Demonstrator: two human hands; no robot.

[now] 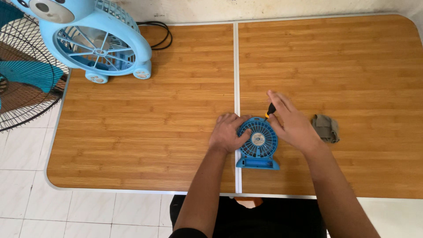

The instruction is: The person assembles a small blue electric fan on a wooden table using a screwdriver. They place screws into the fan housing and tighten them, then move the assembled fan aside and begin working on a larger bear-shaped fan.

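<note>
1. Lying flat, grille up, a small blue fan (258, 143) is seen near the front edge of the wooden table (145, 132), just right of the pale seam (236, 66) that splits the top into two halves. Its base points toward the person; its long axis runs from front to back.
2. The fan is bracketed by both hands. The left hand (228, 133) is pressed on the left rim of the round housing, fingers curled over it, nothing else held.
3. The right hand (291, 123) is closed round a screwdriver (270, 110) with a black and orange handle, at the upper right rim of the fan. The tip is hidden by the fingers; contact with the casing cannot be told.
4. Both hands are touching the fan or just beside it; neither is clearly nearer.
5. Materials: the fan is smooth, hard plastic with a radial slotted grille and a pale hub; the table has a bamboo-like grain with a light metal edge.
6. A crumpled grey-brown cloth (326, 128) lies just right of the right hand.
7. Far left, a larger light-blue fan (99, 42) with animal-paw feet stands, a black cable (159, 37) beside it. A wire-guarded floor fan (24, 70) is seen past the table edge, over a tiled floor (26, 207).
</note>
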